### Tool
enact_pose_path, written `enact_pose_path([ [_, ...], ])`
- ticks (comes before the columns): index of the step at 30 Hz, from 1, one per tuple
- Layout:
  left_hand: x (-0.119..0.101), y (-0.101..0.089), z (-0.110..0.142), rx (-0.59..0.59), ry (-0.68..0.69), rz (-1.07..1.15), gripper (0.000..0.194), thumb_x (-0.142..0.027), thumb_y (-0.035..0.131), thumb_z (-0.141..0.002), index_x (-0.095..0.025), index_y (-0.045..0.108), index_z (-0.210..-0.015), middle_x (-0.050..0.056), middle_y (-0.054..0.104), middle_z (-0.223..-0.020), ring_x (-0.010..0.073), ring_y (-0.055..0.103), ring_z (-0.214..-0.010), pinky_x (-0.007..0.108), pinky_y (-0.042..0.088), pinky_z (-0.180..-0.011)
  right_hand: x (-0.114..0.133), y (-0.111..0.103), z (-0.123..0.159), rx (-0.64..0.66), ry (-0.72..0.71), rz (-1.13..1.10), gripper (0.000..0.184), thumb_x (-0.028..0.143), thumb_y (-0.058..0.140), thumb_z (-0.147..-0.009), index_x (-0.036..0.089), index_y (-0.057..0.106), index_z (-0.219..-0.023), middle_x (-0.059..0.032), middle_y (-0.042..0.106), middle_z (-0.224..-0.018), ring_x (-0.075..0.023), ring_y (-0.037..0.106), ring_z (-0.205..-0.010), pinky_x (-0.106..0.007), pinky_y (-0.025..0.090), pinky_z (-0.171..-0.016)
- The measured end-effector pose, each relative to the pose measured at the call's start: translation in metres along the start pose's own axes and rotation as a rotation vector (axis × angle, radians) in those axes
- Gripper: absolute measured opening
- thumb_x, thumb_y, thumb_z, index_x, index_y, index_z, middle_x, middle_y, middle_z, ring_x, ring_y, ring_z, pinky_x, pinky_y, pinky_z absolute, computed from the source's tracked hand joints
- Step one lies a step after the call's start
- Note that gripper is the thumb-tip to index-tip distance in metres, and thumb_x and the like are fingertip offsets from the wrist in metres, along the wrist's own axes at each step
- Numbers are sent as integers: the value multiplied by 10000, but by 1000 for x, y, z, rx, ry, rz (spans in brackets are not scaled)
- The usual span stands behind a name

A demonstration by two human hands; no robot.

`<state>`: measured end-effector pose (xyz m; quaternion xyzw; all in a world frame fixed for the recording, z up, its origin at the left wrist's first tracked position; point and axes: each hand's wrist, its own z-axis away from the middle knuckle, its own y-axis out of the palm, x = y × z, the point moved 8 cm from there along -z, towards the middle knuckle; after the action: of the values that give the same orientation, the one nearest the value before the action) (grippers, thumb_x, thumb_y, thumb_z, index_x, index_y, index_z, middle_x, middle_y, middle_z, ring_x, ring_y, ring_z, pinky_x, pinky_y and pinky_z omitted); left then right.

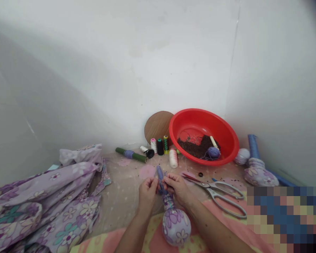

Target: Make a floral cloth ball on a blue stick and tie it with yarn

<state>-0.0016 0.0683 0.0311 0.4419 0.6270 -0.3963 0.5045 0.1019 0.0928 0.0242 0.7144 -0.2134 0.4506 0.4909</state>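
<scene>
Along the wall at one o'clock, a red plastic basin (192, 117) sits behind thread spools (160, 146), with floral cloth (42, 207) heaped at nine o'clock. At six o'clock, a floral stuffed gourd (176, 226) hangs, its purple neck pinched by the left hand (147, 193) and right hand (177, 186). That neck looks unfinished; a matching gourd (259, 174) at two o'clock looks further along!

Bright soft light, warped edges, pixelated corner (287, 219)
</scene>
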Motion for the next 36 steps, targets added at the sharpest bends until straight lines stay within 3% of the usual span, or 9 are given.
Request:
enact_pose_path([
  [4,-5,-5,0,-30,42,-24,317,-393,497,-697,-147,476,-499,-40,451,-437,77,400,-435,186,315,-450,1,-2,1,-36,21,42,259,322,640,-611,133,484,-531,28,495,-451,-51,403,-396,-182,247,-412],
  [7,1,-7,0,-47,-1,21,364,-465,409,-731,-150,504,-576,-9,516,-507,99,446,-462,205,348,-458,1,-3,1,-32,25,54,255,319,635,-618,133,481,-537,28,499,-452,-42,380,-380,-183,235,-407],
  [13,9,7,1,101,-21,-160,438,-487,290,-778,-157,488,-570,-2,483,-502,105,434,-463,213,326,-445,0,2,2,26,25,50,253,331,611,-643,131,492,-544,21,506,-474,-64,439,-408,-190,253,-415],
  [18,-1,11,1,97,112,-241,328,-401,337,-782,-179,399,-548,-40,394,-476,93,386,-458,204,293,-454,4,8,5,56,1,42,265,336,611,-641,133,492,-519,20,506,-469,-73,462,-427,-197,286,-437],
  [25,-14,4,7,-10,237,-422,292,-350,333,-790,-179,403,-563,-39,402,-476,95,395,-460,206,269,-472,4,-5,4,-139,32,177,226,302,654,-557,140,502,-517,31,521,-439,-43,352,-364,-189,219,-391],
  [30,-17,5,17,4,305,-531,293,-341,350,-790,-170,450,-575,-23,448,-508,97,418,-492,200,283,-494,8,-6,8,-151,34,160,150,167,654,-499,143,507,-525,51,499,-412,-51,367,-372,-189,242,-403],
  [36,-14,2,20,6,266,-377,282,-370,388,-783,-166,473,-608,-22,449,-546,94,418,-525,191,316,-506,10,-8,10,-85,-9,233,97,136,636,-528,149,557,-582,32,535,-533,-86,455,-497,-212,335,-497],
])
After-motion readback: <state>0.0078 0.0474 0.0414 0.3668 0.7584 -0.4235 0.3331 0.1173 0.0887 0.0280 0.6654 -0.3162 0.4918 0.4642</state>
